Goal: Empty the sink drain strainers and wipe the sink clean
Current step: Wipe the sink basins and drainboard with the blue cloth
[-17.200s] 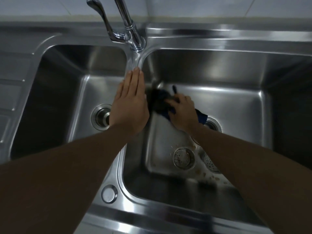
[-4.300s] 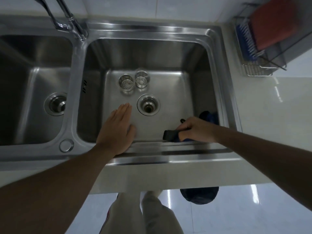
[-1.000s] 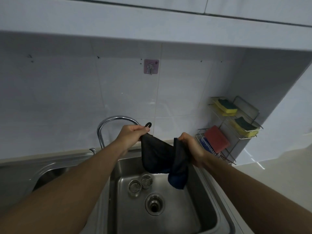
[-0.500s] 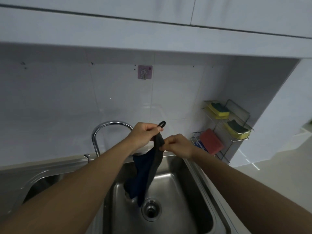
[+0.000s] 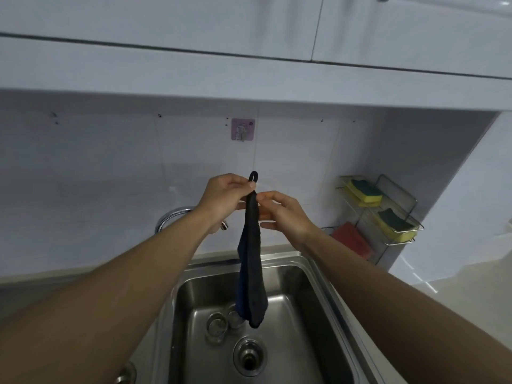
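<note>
Sitting in sink (image 5: 300, 338): two strainers (image 5: 217, 327), cloth (image 5: 250, 273) above.

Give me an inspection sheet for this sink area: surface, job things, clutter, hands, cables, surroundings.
Surface: steel sink, drain open.
Job's things: two strainers stand in the basin beside the drain; cloth hangs above them.
Clutter: nothing seen.
Hands: left hand pinches the cloth's loop; right hand pinches the cloth just below.
Cables: nothing seen.
Surroundings: wall hook above the loop, faucet, rack with sponges, cabinets.
</note>
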`<state>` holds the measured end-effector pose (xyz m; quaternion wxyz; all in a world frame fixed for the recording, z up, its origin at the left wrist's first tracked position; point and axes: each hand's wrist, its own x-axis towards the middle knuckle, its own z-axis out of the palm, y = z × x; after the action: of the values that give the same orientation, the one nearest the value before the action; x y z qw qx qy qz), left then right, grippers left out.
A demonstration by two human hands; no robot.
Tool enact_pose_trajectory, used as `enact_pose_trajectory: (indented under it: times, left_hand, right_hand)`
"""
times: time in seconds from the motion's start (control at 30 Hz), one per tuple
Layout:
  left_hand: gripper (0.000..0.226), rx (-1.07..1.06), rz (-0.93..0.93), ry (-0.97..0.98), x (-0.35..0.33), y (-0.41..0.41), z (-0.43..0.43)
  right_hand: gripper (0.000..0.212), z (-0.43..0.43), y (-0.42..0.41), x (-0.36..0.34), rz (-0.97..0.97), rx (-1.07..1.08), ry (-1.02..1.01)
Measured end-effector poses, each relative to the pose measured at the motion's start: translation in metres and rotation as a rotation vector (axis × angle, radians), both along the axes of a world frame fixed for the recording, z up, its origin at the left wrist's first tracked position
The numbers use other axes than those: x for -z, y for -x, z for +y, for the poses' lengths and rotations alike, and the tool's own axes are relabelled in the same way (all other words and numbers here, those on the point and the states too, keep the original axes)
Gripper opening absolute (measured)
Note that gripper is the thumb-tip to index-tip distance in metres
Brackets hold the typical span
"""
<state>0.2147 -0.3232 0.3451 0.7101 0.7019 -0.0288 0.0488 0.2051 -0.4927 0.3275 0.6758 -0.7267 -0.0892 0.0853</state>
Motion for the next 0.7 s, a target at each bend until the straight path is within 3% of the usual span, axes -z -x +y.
enact_pose_trajectory:
  times: [0.27, 0.4, 0.7]
  left_hand:
    - [0.011, 0.052, 0.004, -0.014, -0.014, -0.016, -0.013]
    - [0.011, 0.011, 0.000, -0.059, -0.017, -0.028, -0.019]
    - [0.009, -0.132, -0.001, -0.091, -0.030, -0.063, -0.009]
  right_hand:
    - [0.031, -0.001, -0.018, -0.022, -0.027, 0.127, -0.132]
    - [0.032, -0.003, -0.035, -0.028, -0.043, 0.212, -0.062]
    - [0.022, 0.014, -0.093, -0.051, 0.041, 0.075, -0.013]
